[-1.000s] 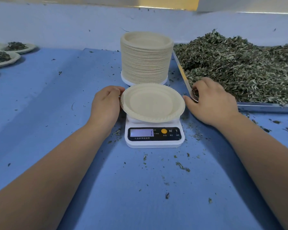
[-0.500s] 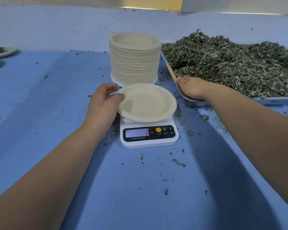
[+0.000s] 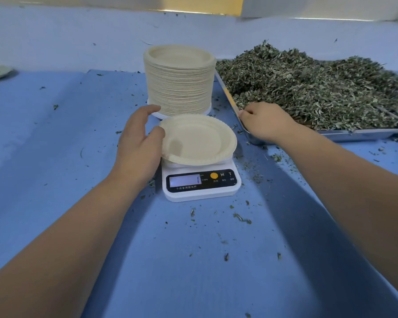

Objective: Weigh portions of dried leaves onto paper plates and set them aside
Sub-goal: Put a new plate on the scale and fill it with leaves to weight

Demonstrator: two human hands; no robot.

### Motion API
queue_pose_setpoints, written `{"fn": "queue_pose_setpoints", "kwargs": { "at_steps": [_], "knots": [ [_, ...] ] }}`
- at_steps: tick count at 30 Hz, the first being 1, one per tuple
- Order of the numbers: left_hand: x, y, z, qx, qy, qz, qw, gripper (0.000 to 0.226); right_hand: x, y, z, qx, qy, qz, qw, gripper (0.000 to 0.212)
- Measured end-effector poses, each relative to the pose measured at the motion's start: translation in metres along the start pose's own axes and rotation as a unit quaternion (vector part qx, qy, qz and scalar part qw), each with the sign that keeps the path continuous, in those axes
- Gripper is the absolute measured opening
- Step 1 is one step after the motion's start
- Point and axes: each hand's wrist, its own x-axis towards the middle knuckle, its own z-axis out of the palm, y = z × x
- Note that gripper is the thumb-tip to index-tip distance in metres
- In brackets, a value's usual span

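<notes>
Blue desk [image 3: 78,134]: left hand [image 3: 137,143], fingers relaxed, steadies the empty plate [image 3: 198,138] on the scale [image 3: 202,187]. Whether the right hand [image 3: 265,121] grips leaves [image 3: 308,88] is unclear; a scoop should follow.

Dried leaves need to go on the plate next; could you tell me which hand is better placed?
The right hand: it is at the corner of the tray beside the dried leaves, while the left hand touches the empty plate on the scale.
</notes>
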Motion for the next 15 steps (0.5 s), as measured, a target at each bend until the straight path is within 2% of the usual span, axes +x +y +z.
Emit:
{"fn": "queue_pose_setpoints", "kwargs": {
  "at_steps": [2, 4, 6, 8, 10, 15],
  "knots": [
    [-0.005, 0.008, 0.000, 0.122, 0.009, 0.163, 0.979, 0.045, -0.001, -0.001, 0.000, -0.034, -0.004, 0.023, 0.999, 0.040],
    [-0.010, 0.019, 0.002, 0.202, -0.017, 0.317, 0.927, 0.039, -0.002, -0.004, 0.000, -0.050, -0.038, 0.045, 0.997, 0.041],
    [-0.017, 0.028, 0.010, 0.256, -0.083, 0.414, 0.870, 0.034, -0.001, -0.007, 0.000, -0.042, -0.070, 0.049, 0.995, 0.050],
    [-0.025, 0.035, 0.018, 0.300, -0.157, 0.461, 0.820, 0.031, -0.001, -0.009, -0.002, -0.046, -0.076, 0.051, 0.995, 0.056],
    [-0.030, 0.040, 0.023, 0.331, -0.196, 0.477, 0.790, 0.030, -0.002, -0.010, -0.002, -0.059, -0.081, 0.053, 0.994, 0.054],
    [-0.037, 0.050, 0.025, 0.354, -0.208, 0.491, 0.769, 0.033, -0.003, -0.011, -0.001, -0.064, -0.087, 0.060, 0.992, 0.052]
  ]
}}
